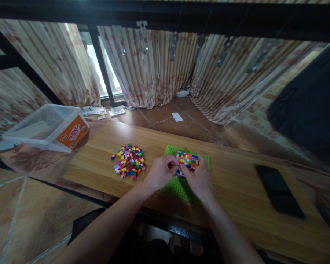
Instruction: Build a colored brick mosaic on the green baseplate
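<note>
Table (231, 176): loose bricks (129, 161), green board (178, 187).
Left hand (161, 170): pinched — on what, unclear.
My right hand (199, 179): curled around built bricks (189, 158).

Bare fingers (187, 172) and forearms (117, 217); dark clothing (123, 242) below (details lost in shadow).

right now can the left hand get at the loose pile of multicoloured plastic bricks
Likely yes: the left hand is busy over the green studded baseplate, but nothing visible stands between it and the pile.
</note>
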A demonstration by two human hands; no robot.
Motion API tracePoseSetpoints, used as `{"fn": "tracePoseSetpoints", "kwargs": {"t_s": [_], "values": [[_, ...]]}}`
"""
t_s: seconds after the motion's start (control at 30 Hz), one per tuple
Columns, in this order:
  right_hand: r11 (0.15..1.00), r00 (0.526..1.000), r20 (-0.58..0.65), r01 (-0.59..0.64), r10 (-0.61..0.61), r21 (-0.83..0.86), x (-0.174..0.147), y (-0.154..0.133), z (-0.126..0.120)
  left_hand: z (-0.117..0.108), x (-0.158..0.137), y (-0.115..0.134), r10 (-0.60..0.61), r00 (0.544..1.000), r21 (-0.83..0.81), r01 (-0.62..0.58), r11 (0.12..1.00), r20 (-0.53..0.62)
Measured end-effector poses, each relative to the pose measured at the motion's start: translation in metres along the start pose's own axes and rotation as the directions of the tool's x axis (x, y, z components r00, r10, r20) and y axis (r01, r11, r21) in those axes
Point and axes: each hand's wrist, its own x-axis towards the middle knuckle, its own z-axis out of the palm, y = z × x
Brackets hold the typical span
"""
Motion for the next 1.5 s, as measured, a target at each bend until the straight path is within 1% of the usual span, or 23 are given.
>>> {"fn": "tracePoseSetpoints", "kwargs": {"t_s": [0.2,0.37,0.73,0.93,1.07,1.23,1.5], "values": [[0.999,1.0,0.0,-0.012,0.012,-0.052,-0.001,-0.004,-0.001,0.001,-0.001,0.0,0.009,1.0,0.015,-0.009,1.0,-0.01],[0.998,1.0,-0.009,0.011,-0.011,-0.055,-0.002,-0.003,-0.001,0.002,-0.001,0.0,0.018,1.0,0.002,-0.018,1.0,-0.02],[0.999,1.0,-0.011,-0.001,0.001,-0.049,-0.003,-0.005,0.0,0.004,0.0,-0.003,0.02,0.999,0.011,-0.02,1.0,-0.026],[0.995,1.0,0.01,-0.001,0.002,-0.097,-0.004,-0.008,-0.001,0.004,0.0,-0.005,0.034,0.999,0.024,-0.033,0.999,-0.016],[0.994,0.999,0.029,0.02,-0.017,-0.104,-0.004,-0.005,-0.003,0.004,0.0,-0.005,0.025,1.0,0.015,-0.025,1.0,-0.019],[0.995,0.998,0.034,0.062,-0.059,-0.075,-0.004,0.002,-0.003,0.003,0.0,-0.003,0.044,0.999,0.031,-0.043,0.999,-0.015],[0.992,0.997,0.034,0.075,-0.072,-0.098,-0.004,0.004,-0.002,0.002,0.0,0.001,0.048,0.999,0.072,-0.047,0.996,-0.016]]}}
